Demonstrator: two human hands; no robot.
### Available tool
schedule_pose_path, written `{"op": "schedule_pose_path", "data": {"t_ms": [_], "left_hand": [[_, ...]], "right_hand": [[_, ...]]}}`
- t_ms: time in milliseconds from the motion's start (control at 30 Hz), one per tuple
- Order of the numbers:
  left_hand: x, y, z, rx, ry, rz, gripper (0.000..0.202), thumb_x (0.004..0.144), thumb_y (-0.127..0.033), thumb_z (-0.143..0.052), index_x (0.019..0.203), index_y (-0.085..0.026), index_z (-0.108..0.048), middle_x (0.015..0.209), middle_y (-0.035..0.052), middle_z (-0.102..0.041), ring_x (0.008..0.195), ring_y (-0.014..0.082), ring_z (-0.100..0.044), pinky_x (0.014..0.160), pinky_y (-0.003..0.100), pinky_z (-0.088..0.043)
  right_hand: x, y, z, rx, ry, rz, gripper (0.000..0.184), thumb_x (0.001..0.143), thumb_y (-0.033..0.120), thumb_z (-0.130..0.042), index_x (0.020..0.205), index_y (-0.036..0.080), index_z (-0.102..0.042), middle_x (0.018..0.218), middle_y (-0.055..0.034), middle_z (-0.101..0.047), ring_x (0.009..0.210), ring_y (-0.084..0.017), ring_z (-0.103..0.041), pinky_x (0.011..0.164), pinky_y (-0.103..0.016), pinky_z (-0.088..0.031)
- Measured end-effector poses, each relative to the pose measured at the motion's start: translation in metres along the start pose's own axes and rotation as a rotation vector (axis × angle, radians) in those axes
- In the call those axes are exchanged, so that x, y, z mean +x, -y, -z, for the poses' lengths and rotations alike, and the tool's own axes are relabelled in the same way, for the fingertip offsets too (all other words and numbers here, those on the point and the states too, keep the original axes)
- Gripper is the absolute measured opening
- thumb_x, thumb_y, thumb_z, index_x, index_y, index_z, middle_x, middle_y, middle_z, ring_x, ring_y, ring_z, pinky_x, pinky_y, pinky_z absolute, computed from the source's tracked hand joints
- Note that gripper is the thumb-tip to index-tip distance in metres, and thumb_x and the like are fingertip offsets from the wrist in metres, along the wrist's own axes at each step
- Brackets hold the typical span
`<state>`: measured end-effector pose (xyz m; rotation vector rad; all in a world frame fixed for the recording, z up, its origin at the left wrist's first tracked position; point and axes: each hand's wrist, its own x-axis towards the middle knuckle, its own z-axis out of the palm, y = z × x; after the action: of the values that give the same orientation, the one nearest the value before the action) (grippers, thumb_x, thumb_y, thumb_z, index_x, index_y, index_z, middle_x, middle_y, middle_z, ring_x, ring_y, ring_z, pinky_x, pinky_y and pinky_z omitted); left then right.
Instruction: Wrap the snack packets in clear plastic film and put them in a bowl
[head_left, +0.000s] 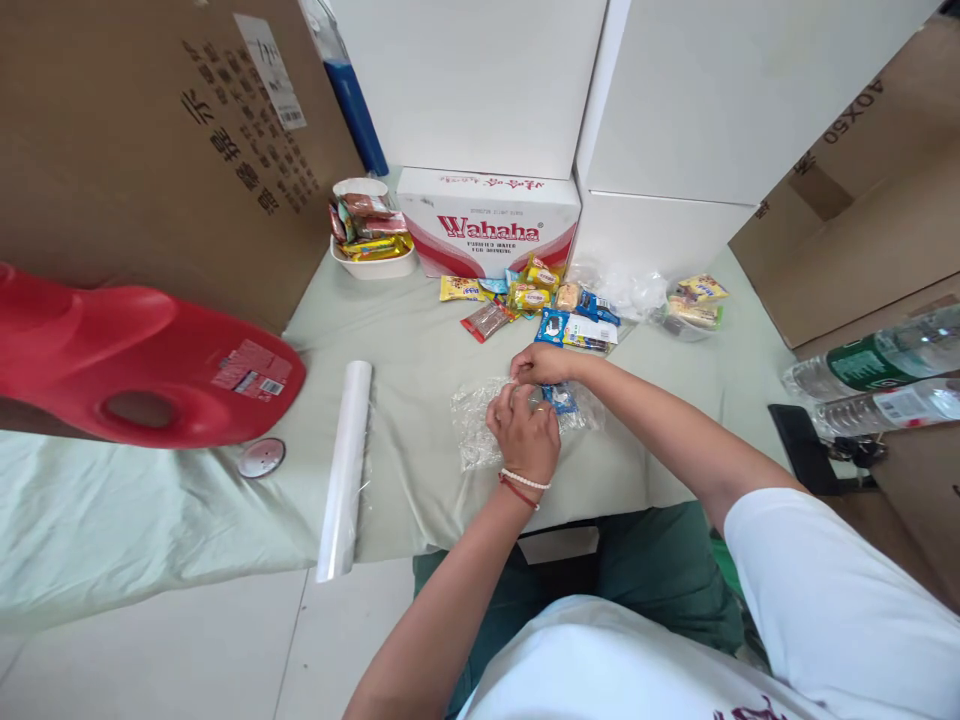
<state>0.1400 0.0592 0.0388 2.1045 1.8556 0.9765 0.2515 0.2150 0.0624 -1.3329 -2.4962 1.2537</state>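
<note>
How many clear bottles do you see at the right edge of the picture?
2: the green-labelled bottle, and the white-labelled bottle just below it in view.

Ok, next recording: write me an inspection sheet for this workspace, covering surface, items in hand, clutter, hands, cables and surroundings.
Surface: pale green tablecloth, wrinkled.
Items in hand: crumpled clear plastic film at both hands; blue snack packet beside them.
Clutter: wrapped snacks before the Wahaha carton; film roll; snack-filled white tub.
Hands: left hand, fingers curled over the film; right hand just beyond; exact grip unclear.
Cables: nothing seen.
Surroundings: red jug at left, two plastic bottles at right, brown cardboard boxes on both sides.
</note>
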Motion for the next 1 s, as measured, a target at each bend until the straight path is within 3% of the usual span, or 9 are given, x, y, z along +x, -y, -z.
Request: {"op": "schedule_pose_path", "data": {"t_ms": [100, 200, 333, 433, 600, 767, 833, 1000], "left_hand": [[-0.003, 0.01, 0.005, 0.017, -0.071, 0.109, 0.016, 0.094, -0.03, -0.062, 0.085, -0.024, -0.074, 0.132, 0.013, -0.066, 0.146, 0.0373, -0.042, 0.123, 0.063, -0.026], [-0.001, 0.019, 0.007, 0.066, -0.058, 0.186, 0.013, 0.09, -0.032, -0.065, 0.093, -0.022, -0.073, 0.138, 0.0161, -0.062, 0.151, 0.0388, -0.037, 0.126, 0.064, -0.022], [0.01, 0.023, 0.005, 0.109, -0.044, 0.314, 0.062, 0.082, -0.04, -0.071, 0.137, -0.014, -0.058, 0.151, 0.0243, -0.051, 0.156, 0.0423, -0.03, 0.126, 0.068, -0.022], [0.015, 0.025, 0.013, 0.098, -0.007, 0.34, 0.08, 0.081, -0.043, -0.072, 0.15, -0.012, -0.047, 0.156, 0.0257, -0.047, 0.159, 0.0432, -0.025, 0.126, 0.07, -0.019], [-0.001, 0.051, 0.039, 0.039, 0.008, 0.269, 0.073, 0.082, -0.037, -0.067, 0.149, -0.016, -0.046, 0.157, 0.0222, -0.049, 0.16, 0.04, -0.025, 0.127, 0.069, -0.017], [-0.021, 0.076, 0.044, 0.061, 0.021, 0.457, 0.083, 0.082, -0.05, -0.07, 0.151, -0.012, -0.043, 0.151, 0.0272, -0.052, 0.148, 0.0418, -0.043, 0.12, 0.06, -0.036], [-0.019, 0.078, 0.042, 0.084, 0.073, 0.522, 0.082, 0.081, -0.054, -0.071, 0.148, -0.012, -0.047, 0.144, 0.0261, -0.058, 0.14, 0.0428, -0.05, 0.114, 0.06, -0.041], [0.003, 0.077, 0.042, 0.064, 0.216, 0.579, 0.051, 0.083, -0.044, -0.069, 0.128, -0.019, -0.067, 0.119, 0.0175, -0.069, 0.123, 0.0418, -0.057, 0.103, 0.058, -0.046]], "right_hand": [[0.0, -0.004, -0.002, -0.002, -0.032, 0.028, 0.015, 0.088, 0.019, -0.068, 0.097, 0.013, -0.078, 0.078, -0.0001, -0.07, 0.07, -0.012, -0.056, 0.068, -0.022, -0.04], [0.0, -0.004, -0.003, -0.046, -0.065, 0.078, 0.014, 0.089, 0.019, -0.068, 0.097, 0.012, -0.078, 0.09, -0.0041, -0.072, 0.078, -0.014, -0.059, 0.073, -0.022, -0.042], [-0.008, 0.004, -0.004, -0.129, -0.074, 0.184, 0.013, 0.09, 0.015, -0.065, 0.095, 0.014, -0.077, 0.094, -0.0064, -0.073, 0.084, -0.016, -0.061, 0.079, -0.024, -0.043], [-0.028, 0.011, -0.011, -0.183, -0.16, 0.271, 0.019, 0.095, 0.016, -0.059, 0.102, 0.014, -0.077, 0.094, -0.0076, -0.07, 0.086, -0.018, -0.062, 0.081, -0.026, -0.043], [-0.064, 0.012, -0.029, -0.169, -0.259, 0.271, 0.037, 0.098, 0.014, -0.05, 0.124, 0.019, -0.076, 0.098, -0.0071, -0.064, 0.087, -0.018, -0.062, 0.084, -0.028, -0.046], [-0.083, 0.011, -0.049, -0.13, -0.231, 0.258, 0.047, 0.1, 0.012, -0.048, 0.138, 0.025, -0.071, 0.097, -0.0055, -0.058, 0.087, -0.017, -0.06, 0.084, -0.029, -0.048], [-0.089, 0.015, -0.056, -0.163, -0.19, 0.273, 0.05, 0.1, 0.012, -0.048, 0.142, 0.028, -0.069, 0.098, -0.0056, -0.057, 0.086, -0.018, -0.059, 0.083, -0.029, -0.047], [-0.097, 0.022, -0.069, -0.236, -0.095, 0.254, 0.05, 0.099, 0.013, -0.051, 0.144, 0.029, -0.066, 0.101, -0.0065, -0.058, 0.081, -0.018, -0.057, 0.078, -0.029, -0.048]]}}
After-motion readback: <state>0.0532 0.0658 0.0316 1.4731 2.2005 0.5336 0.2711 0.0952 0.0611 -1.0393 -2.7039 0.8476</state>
